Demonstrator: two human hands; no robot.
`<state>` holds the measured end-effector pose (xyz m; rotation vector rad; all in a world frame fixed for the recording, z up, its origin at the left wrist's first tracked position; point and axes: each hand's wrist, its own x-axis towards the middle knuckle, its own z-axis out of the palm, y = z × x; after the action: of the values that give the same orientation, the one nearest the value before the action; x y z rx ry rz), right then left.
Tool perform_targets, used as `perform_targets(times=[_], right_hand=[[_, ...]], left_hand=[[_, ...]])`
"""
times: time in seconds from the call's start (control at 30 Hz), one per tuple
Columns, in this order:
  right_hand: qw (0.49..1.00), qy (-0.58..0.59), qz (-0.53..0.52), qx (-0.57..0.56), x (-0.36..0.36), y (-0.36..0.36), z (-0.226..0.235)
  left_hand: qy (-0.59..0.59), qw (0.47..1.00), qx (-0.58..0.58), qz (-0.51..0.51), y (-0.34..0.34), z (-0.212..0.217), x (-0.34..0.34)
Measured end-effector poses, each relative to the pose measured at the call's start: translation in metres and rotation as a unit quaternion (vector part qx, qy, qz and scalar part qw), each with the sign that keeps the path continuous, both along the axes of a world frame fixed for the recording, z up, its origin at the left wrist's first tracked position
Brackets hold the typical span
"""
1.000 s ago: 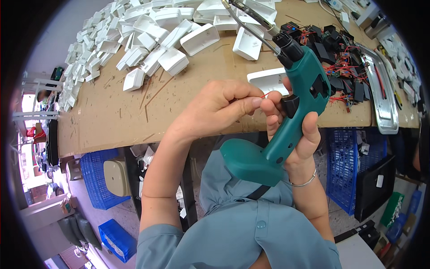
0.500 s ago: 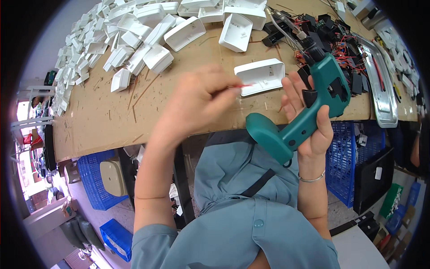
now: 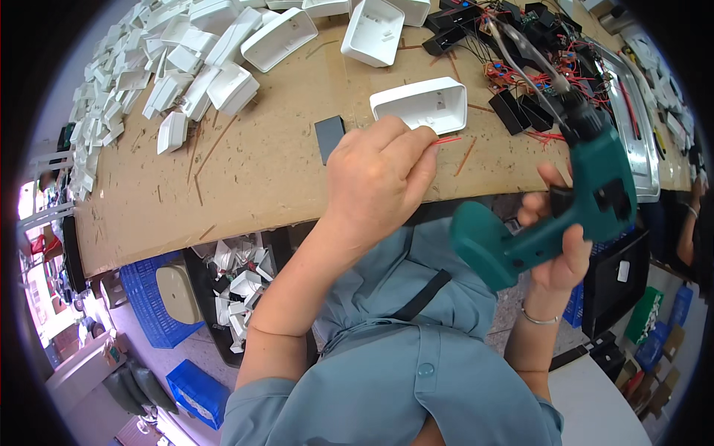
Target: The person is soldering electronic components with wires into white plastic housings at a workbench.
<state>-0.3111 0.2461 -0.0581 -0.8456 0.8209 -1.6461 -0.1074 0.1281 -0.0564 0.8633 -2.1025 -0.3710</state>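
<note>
At 2 o'clock from the left hand [image 3: 375, 175], red wiring [image 3: 448, 140] projects from the fingertips; the hand is nearly closed, pinching it. At 10 o'clock, a dark rectangular block [image 3: 328, 137] adjoins the hand; whether it is gripped cannot be determined. At 4 o'clock, the right hand [image 3: 561, 273] holds a green pistol-grip tool [image 3: 547, 236], fingers loosely curled. At 1 o'clock, an open white housing [image 3: 413, 100] lies on the surface [image 3: 260, 171]. Farther out: black modules [image 3: 509, 111], 2 o'clock; piled white housings [image 3: 230, 88], 10 o'clock.
</note>
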Motion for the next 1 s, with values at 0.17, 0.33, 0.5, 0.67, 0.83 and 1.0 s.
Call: perform_targets(times=[0.17,0.33,0.5,0.67,0.83,1.0], right_hand=[[0.99,0.096,-0.09,0.046,0.002,0.036,0.011],[0.976,0.154,-0.125,0.094,0.008,0.057,0.017],[0.97,0.182,-0.118,0.112,0.016,0.063,0.018],[0.965,0.197,-0.116,0.13,0.024,0.061,0.019],[0.961,0.207,-0.121,0.137,0.036,0.057,0.017],[0.954,0.221,-0.127,0.159,0.045,0.052,0.018]], left_hand=[[0.02,0.999,0.008,0.028,0.002,0.001,-0.003],[-0.013,0.999,-0.011,0.036,-0.002,-0.006,-0.003],[-0.019,0.991,-0.077,0.108,0.001,-0.004,-0.008],[-0.034,0.984,-0.11,0.136,-0.002,-0.001,-0.012],[-0.033,0.985,-0.106,0.134,-0.011,-0.001,-0.019],[-0.09,0.979,-0.067,0.167,-0.012,-0.001,-0.029]])
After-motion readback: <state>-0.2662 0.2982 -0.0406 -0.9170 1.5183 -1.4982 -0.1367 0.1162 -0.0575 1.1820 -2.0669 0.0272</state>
